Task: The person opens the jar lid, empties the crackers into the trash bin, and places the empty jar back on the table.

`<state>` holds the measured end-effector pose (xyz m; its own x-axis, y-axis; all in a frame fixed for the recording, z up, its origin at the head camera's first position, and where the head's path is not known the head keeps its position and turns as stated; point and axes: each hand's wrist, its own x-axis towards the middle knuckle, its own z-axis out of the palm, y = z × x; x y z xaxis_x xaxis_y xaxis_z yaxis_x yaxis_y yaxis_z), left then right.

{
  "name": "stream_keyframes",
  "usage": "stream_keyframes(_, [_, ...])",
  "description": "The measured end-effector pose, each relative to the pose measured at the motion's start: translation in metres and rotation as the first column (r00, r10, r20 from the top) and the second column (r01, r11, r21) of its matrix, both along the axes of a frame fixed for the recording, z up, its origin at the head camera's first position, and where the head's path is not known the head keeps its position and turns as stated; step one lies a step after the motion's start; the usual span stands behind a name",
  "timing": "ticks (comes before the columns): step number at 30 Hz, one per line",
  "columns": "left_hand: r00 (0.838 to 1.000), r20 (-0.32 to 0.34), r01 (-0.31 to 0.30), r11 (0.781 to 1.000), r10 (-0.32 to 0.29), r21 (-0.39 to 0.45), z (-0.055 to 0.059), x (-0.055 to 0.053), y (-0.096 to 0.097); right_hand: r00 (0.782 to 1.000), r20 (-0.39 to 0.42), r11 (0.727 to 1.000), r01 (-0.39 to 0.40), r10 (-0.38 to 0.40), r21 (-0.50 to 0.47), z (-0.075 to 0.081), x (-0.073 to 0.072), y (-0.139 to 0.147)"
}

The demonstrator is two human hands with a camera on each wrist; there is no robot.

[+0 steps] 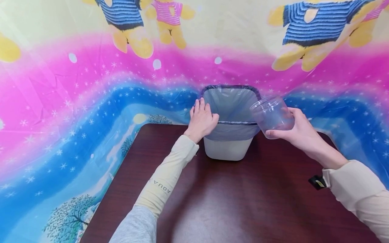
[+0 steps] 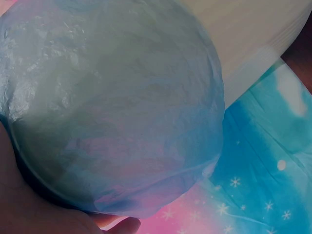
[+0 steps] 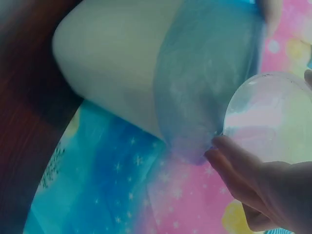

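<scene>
A pale trash bin [image 1: 228,148] stands on the table, lined with a translucent bluish bag [image 1: 232,101] folded over its rim. My left hand [image 1: 202,119] rests on the bin's left rim, fingers extended and thumb out to the side. In the left wrist view the bag's outer fold [image 2: 122,107] fills most of the picture beside that hand. My right hand [image 1: 299,130] holds a clear plastic jar [image 1: 271,116] between thumb and fingers, just right of the bin. The jar is tilted, its wide mouth turned up and left. No contents show in it.
The dark brown wooden table [image 1: 243,206] extends from the bin toward me. Behind and around it hangs a cloth [image 1: 76,111] printed with bears and snowflakes. A small black device [image 1: 317,182] sits at the right sleeve cuff.
</scene>
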<state>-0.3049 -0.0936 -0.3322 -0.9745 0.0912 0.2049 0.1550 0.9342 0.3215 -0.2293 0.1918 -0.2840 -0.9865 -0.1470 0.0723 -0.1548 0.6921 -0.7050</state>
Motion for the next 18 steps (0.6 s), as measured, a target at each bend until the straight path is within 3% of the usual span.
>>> stream_keyframes(6, [1.000, 0.003, -0.002, 1.000, 0.002, 0.000, 0.000, -0.001, 0.000, 0.996, 0.088, 0.995, -0.002, 0.011, -0.104, 0.002, 0.004, -0.005])
stream_keyframes(18, [1.000, 0.002, 0.003, 1.000, -0.003, -0.003, 0.000, -0.002, 0.001, 0.989, 0.146, 0.982, -0.002, 0.030, -0.190, -0.003, 0.019, -0.013])
